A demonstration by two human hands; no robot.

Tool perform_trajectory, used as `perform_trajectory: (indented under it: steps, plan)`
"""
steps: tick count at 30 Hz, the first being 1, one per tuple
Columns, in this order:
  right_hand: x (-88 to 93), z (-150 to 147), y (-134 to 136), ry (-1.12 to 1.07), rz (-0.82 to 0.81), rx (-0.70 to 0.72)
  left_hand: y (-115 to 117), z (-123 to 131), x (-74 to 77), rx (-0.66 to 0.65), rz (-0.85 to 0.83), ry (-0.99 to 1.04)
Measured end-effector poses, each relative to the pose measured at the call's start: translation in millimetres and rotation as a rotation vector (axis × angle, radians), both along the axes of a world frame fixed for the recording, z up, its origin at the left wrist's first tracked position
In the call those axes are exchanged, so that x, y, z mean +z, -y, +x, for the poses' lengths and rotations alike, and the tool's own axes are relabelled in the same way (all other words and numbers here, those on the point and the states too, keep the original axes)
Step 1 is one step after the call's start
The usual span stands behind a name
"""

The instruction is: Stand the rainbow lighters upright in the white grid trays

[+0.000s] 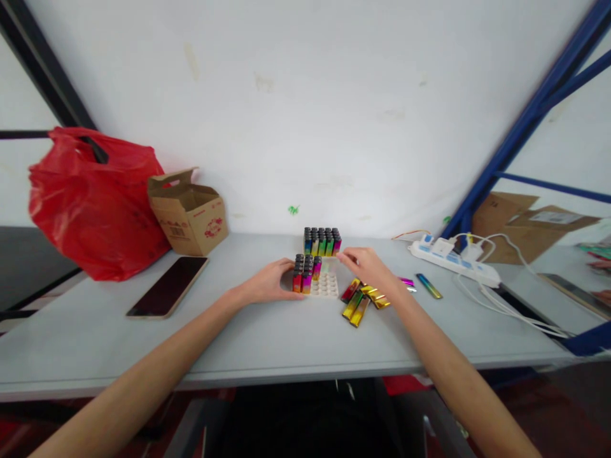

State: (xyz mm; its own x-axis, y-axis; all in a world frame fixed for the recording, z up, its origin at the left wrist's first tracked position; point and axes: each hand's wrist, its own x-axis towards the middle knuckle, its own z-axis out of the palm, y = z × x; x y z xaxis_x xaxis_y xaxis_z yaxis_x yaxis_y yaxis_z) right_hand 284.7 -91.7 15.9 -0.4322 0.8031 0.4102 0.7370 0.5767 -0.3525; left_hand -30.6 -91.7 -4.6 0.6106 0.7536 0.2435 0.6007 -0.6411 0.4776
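A white tray (325, 285) with round holes lies on the table, its left part filled with upright, shiny coloured lighters (306, 281) with black tops. My left hand (270, 281) wraps round the tray's left side, thumb at the front and fingers toward the back. At the tray's back right corner is my right hand (365, 264), its fingers curled together; whatever they hold, if anything, is hidden. Behind the tray stands a block of upright lighters (323, 242). Loose lighters (356, 305) in gold, red and other colours lie to the right, partly under my right forearm.
A phone (168, 287), an open cardboard box (191, 213) and a red plastic bag (98, 207) are on the left. One lighter (429, 286) lies apart on the right, near a white power strip (453, 262) with cables. A blue metal frame (513, 146) borders the right side.
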Motion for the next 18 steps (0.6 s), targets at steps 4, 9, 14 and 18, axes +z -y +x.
perform_trajectory:
  steps: [4,9,14,18]
  plan:
    - [7.4,60,-8,-0.013,-0.135,-0.081,-1,-1,-1.6,0.002,0.013,-0.019]
    - [2.7,109,-14,0.021,-0.394,-0.104,-2,-1,-2.2,-0.005,0.04,-0.035]
    - [-3.1,109,-21,0.05,-0.478,-0.107,-1,0,1.6,-0.006,0.027,-0.044]
    - [-9.1,104,-24,0.091,-0.415,-0.104,1,0,3.2,-0.018,0.019,-0.044]
